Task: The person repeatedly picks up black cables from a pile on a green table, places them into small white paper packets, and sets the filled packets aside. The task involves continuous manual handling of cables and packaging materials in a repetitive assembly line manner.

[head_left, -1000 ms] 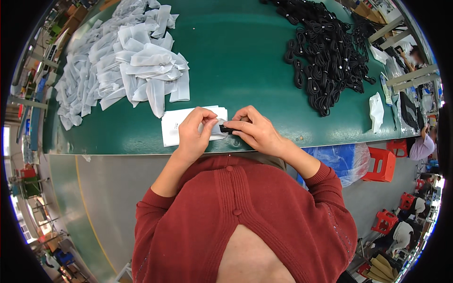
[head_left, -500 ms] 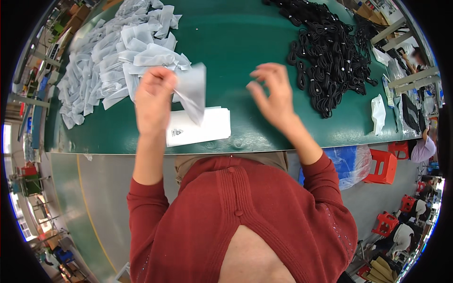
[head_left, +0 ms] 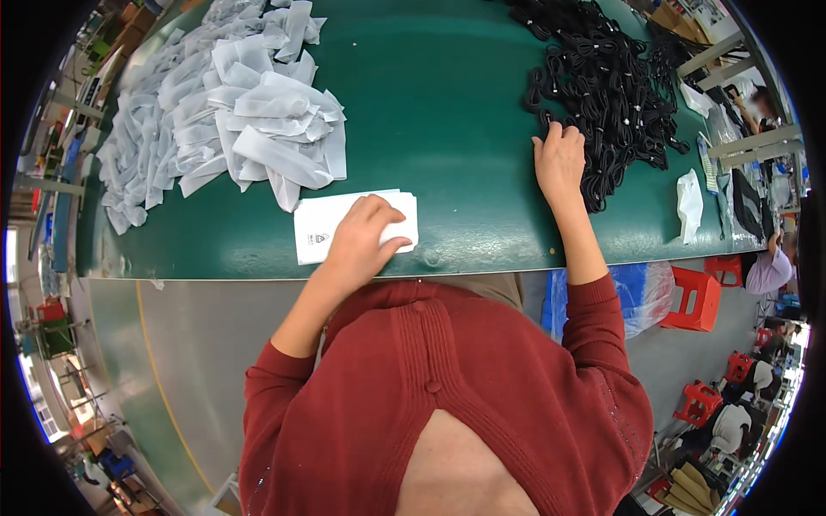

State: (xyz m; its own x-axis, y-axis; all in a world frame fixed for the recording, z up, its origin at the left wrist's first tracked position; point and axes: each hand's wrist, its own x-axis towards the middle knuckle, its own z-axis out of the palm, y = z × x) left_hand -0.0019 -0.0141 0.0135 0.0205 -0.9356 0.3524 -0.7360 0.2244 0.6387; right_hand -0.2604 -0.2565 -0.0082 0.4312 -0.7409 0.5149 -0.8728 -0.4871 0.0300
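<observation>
My left hand [head_left: 366, 237] lies on a stack of flat white paper pieces [head_left: 313, 225] with a small dark print, near the table's front edge. Its fingers are bent and spread, thumb apart. At the left edge of a heap of coiled black cords [head_left: 611, 103], my right hand [head_left: 561, 160] has its fingers curled down around one cord bundle [head_left: 545, 117]. The fingertips are partly hidden there. To the left, a large heap of translucent whitish pouches [head_left: 284, 107] spreads over the green table [head_left: 439, 112].
A crumpled white wrapper [head_left: 689, 206] lies on the table's right side. Metal rails [head_left: 757, 142] stand beyond that edge. Below the table are a blue plastic-wrapped bundle [head_left: 632, 301] and a red stool [head_left: 693, 297]. Other people sit farther right.
My left hand has let go of the translucent pouch, now on the heap, and come down onto the white stack. My right hand has moved right to the black cords.
</observation>
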